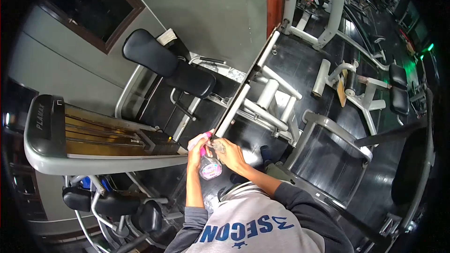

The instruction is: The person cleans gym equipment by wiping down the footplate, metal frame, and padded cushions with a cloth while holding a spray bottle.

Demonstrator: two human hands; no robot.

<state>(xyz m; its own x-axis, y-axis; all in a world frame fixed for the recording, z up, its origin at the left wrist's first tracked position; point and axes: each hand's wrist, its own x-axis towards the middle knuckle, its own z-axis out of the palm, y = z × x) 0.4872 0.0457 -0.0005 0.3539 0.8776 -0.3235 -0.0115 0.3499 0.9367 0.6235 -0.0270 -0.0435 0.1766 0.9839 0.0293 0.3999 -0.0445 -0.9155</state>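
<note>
In the head view, I look down past my pale shirt (253, 234) with its blue lettering and see both my hands in front of me, close together. My left hand (194, 146) is wrapped around the upper part of a clear spray bottle (210, 167) with a bright pink top; the bottle sits just below my fingers, tilted, its label towards me. My right hand (228, 153) is right beside it, fingers curled in; a greyish patch shows at them, but I cannot tell whether they are clamped on anything. Past my knuckles, the lower end of a white bar (234, 110) comes down near my fingertips, and whether I touch it is hidden from me. To my left stands a weight-stack tower (44, 133) marked PLAMAX, its grey frame reaching near my left wrist. Beyond it are a black seat (194, 78) and its black backrest (147, 51), near the grey wall (213, 18). To my right, a curved grey frame (335, 133) stands over the dark floor (323, 173), and farther off is a machine with two black pads (398, 89).
</note>
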